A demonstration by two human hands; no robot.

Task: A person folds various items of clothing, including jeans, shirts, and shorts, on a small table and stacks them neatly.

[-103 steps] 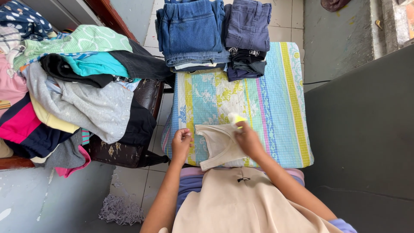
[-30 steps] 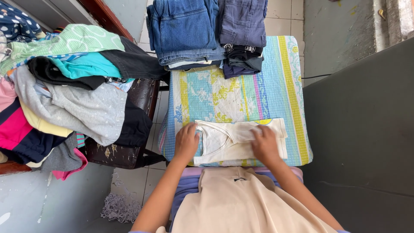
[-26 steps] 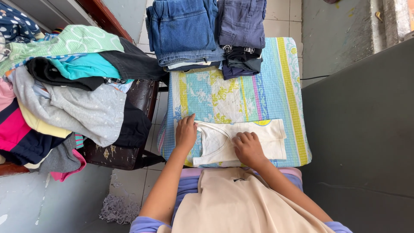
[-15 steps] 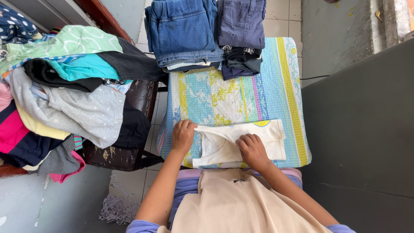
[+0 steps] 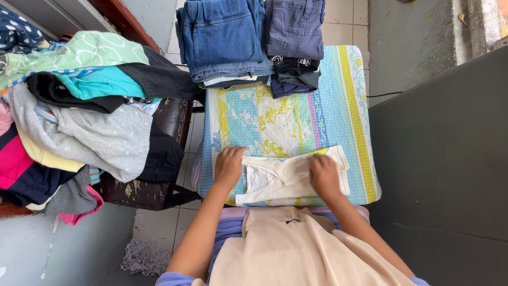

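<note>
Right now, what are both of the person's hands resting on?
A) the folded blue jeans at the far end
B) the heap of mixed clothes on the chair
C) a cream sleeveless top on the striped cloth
C: the left hand and right hand both press on the cream sleeveless top, lying flat on the striped cloth.

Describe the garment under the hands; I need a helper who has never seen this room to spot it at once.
Find the striped floral quilted cloth covering the small table. On its near edge, under the left hand and right hand, lies a cream sleeveless top folded lengthwise. Unlike the dark folded blue denim stacks at the far edge, it is pale, thin and single.
</note>
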